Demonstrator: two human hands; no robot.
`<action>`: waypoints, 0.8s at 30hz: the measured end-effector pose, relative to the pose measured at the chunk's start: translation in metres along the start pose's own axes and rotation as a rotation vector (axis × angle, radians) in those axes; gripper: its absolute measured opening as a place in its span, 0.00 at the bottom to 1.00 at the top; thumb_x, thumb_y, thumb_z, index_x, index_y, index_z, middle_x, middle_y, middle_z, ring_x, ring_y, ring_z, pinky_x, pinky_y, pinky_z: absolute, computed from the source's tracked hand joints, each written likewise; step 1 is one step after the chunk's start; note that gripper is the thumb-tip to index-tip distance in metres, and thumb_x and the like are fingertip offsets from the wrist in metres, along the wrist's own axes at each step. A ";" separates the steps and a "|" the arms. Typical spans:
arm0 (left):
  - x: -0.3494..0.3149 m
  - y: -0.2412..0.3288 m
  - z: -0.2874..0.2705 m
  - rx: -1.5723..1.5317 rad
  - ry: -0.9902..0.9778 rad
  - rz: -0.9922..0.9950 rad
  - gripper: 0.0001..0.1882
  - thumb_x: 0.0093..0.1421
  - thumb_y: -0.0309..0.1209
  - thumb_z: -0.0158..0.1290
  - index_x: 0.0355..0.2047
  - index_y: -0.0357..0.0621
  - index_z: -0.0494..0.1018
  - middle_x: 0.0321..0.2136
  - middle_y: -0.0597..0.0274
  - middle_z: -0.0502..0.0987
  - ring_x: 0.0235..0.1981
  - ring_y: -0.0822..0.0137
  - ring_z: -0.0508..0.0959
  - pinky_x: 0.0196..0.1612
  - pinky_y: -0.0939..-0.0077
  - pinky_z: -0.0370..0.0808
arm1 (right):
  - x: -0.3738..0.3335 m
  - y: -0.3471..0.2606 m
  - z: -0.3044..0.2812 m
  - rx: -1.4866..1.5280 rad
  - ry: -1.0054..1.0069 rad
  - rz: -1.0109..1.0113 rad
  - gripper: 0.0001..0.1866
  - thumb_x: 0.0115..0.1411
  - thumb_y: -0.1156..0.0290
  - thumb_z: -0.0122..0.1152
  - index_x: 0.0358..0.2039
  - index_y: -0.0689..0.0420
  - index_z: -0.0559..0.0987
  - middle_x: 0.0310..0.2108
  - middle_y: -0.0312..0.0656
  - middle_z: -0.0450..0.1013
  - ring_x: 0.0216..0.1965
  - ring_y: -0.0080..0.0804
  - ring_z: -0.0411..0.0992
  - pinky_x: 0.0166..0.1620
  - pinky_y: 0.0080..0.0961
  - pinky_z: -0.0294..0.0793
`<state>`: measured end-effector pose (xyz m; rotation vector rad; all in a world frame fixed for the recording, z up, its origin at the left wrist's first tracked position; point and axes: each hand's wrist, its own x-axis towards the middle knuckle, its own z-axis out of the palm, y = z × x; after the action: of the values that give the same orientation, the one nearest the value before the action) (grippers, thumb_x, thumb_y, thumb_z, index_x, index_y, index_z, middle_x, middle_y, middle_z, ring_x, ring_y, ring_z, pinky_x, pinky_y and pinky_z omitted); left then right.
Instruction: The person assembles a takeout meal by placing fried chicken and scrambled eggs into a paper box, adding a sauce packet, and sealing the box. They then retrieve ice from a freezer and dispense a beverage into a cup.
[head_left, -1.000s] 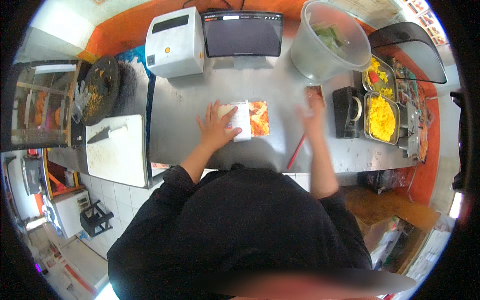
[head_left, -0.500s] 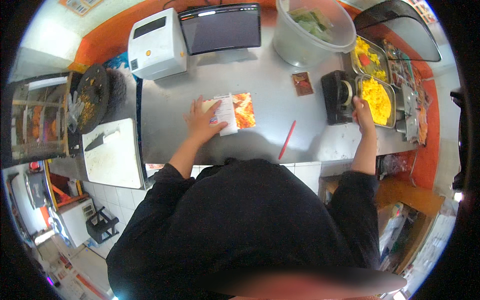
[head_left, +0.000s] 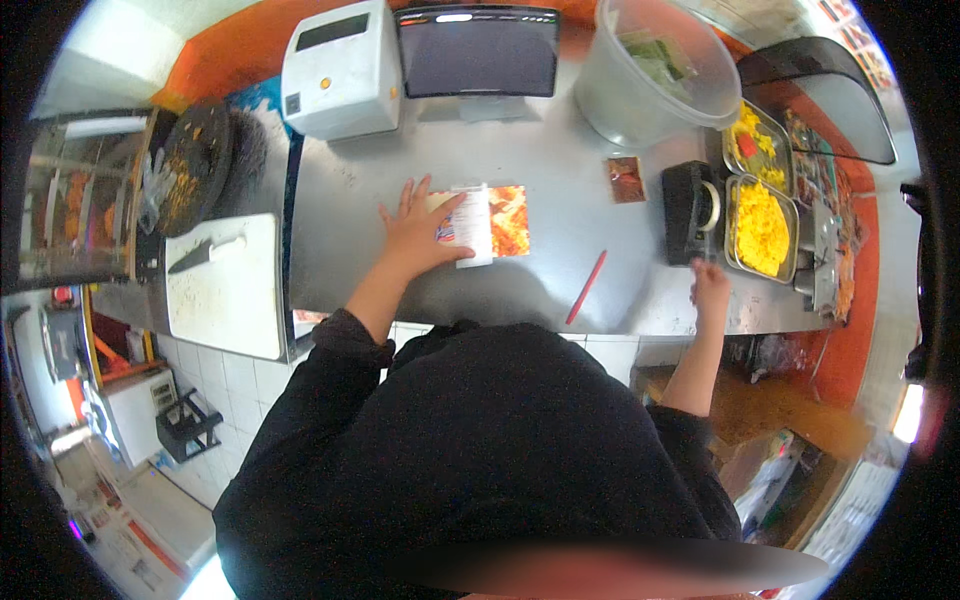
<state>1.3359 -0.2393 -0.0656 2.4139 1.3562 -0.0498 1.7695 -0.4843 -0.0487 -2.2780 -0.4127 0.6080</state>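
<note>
My left hand (head_left: pixel 415 238) lies flat with its fingers spread, pressing a white printed slip of paper (head_left: pixel 474 215) onto a colourful card or packet with a food picture (head_left: pixel 509 220). My right hand (head_left: pixel 710 286) is just below the black tape dispenser (head_left: pixel 686 210), on its near side. Its fingers are curled together in a pinch, and whatever they hold is too small to make out. A roll of tape (head_left: pixel 709 205) sits on the dispenser's right side. Between the two hands, a red pen (head_left: pixel 587 287) lies near the counter's front edge.
Behind stand a white label printer (head_left: pixel 345 80), a dark screen (head_left: pixel 478 55) and a clear tub (head_left: pixel 640 95). A small sachet (head_left: pixel 627 180) lies before the tub. Metal trays of yellow food (head_left: pixel 762 228) stand right. On the left, a cutting board (head_left: pixel 225 300) bears a knife (head_left: pixel 205 255).
My right hand has moved from beside the tape roll toward me, off the dispenser's near end. My left hand stays on the paper. The whole view has shifted slightly.
</note>
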 end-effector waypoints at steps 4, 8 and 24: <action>0.000 -0.007 0.005 -0.010 0.000 0.031 0.52 0.32 0.65 0.64 0.62 0.80 0.61 0.69 0.55 0.45 0.70 0.46 0.40 0.59 0.20 0.39 | -0.060 -0.143 0.104 0.128 -0.574 -0.404 0.08 0.62 0.63 0.58 0.35 0.51 0.81 0.21 0.27 0.69 0.20 0.15 0.64 0.21 0.15 0.63; -0.001 -0.011 0.009 -0.034 0.035 0.055 0.52 0.32 0.67 0.63 0.61 0.80 0.61 0.69 0.56 0.45 0.70 0.46 0.40 0.58 0.19 0.38 | -0.109 -0.204 0.248 -0.308 -1.102 -0.679 0.14 0.58 0.60 0.62 0.38 0.57 0.82 0.26 0.40 0.77 0.24 0.26 0.73 0.29 0.26 0.75; 0.000 -0.026 0.037 -0.258 0.159 -0.152 0.50 0.44 0.60 0.62 0.66 0.65 0.55 0.67 0.44 0.47 0.68 0.41 0.46 0.62 0.32 0.47 | 0.037 -0.079 0.134 -0.523 -0.079 -0.363 0.20 0.55 0.52 0.63 0.33 0.59 0.81 0.35 0.52 0.78 0.39 0.48 0.77 0.42 0.40 0.74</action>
<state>1.3193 -0.2399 -0.1081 2.1355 1.5115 0.2670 1.7200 -0.3372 -0.0857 -2.5688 -1.1041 0.4361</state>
